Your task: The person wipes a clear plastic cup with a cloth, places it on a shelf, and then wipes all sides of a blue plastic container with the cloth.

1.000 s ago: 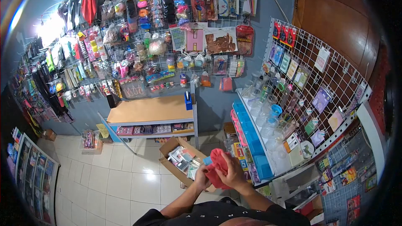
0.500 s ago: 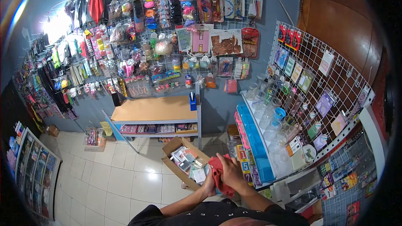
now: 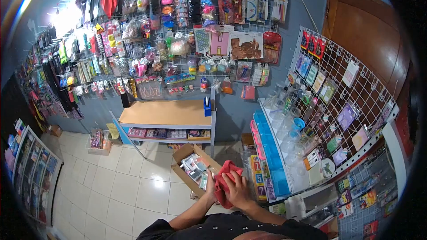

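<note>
A crumpled red cloth (image 3: 227, 172) is bunched between my two hands, in front of my chest. My right hand (image 3: 238, 192) lies over the cloth with its fingers bent and pressing into it. On the other side, my left hand (image 3: 209, 192) is closed at the cloth's left edge, thumb pointing up. The cloth hides most of its fingers and whatever they grip. Just beyond the left hand, an open cardboard box (image 3: 181, 156) holds several small packaged items (image 3: 194, 165).
Behind the box stands a wood-topped shelf (image 3: 167, 113) with a blue tape dispenser (image 3: 207, 106). To the right, a white shelf (image 3: 291, 182) carries clear jars, beside blue bins (image 3: 278, 180). Hanging goods cover the wall grid. A display rack (image 3: 35, 173) stands left on the tiled floor (image 3: 120, 186).
Both hands and the red cloth have shifted slightly left. My right hand has slid lower over the cloth, and more of the cloth shows above its fingers. The view has tilted a little.
</note>
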Motion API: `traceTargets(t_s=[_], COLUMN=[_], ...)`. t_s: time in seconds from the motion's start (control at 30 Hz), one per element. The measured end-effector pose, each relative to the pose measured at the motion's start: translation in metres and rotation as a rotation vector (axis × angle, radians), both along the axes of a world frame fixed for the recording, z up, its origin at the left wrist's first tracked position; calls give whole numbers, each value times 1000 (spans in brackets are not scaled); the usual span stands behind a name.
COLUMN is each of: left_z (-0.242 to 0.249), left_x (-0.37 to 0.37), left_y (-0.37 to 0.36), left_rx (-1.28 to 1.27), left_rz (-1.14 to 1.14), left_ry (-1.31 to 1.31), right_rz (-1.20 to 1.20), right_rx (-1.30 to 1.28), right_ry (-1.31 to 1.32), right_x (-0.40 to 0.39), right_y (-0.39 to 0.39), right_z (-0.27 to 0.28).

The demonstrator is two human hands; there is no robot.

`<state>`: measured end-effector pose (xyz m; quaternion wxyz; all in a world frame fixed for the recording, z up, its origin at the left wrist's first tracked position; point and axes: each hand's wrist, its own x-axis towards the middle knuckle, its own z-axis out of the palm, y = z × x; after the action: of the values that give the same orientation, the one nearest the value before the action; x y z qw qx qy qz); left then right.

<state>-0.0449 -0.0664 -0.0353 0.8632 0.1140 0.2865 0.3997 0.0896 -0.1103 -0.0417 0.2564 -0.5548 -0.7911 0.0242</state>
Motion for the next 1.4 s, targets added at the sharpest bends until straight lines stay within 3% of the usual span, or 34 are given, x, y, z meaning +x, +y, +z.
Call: traceTargets(t_s=[0.1,0.2,0.23,0.33,0.47,0.57,0.6,0.67,0.87,0.97,1.03,1.1,1.17,1.27,1.3,1.4], left_z=[-33,-44,-26,-40,-17,-60,-51,-34,-52,-62,-72,-67,-60,-66,-43,-16], left_x=[2,-3,-6,-7,4,21,28,31,26,31,39,44,48,70,80,116], left_y=[10,20,17,26,6,-11,-8,-6,31,50,61,63,64,60,51,31], left_rx=[34,17,45,117,80,120,167,151,122,21,-3,39,17,97,106,171], left_rz=[-5,62,104,160,-77,-12,6,37,-4,111,233,206,136,84,53,-40], left_ry=[-42,-163,-107,66,-65,117,187,104,-188,-68,77,181,233,105,18,-109], right_rz=[8,16,41,106,176,123,85,24,117,177,243,223,175,220,179,-161], right_rx=[46,-77,-118,25,9,43,29,-11,-40,-217,-480,-688,-735,-665,-511,97], right_ry=[51,184,206,183,122,210,230,266,269,351,650,940,1113,1282,1153,362], right_x=[2,5,7,5,7,9,12,12,20,39,67,93,115,133,133,118], right_y=[9,13,11,2,4,21,28,32,16,11,19,24,26,38,48,54], right_z=[-8,-16,-12,-15,3,10,12,8,-14,-15,-29,-40,3,33,20,27])
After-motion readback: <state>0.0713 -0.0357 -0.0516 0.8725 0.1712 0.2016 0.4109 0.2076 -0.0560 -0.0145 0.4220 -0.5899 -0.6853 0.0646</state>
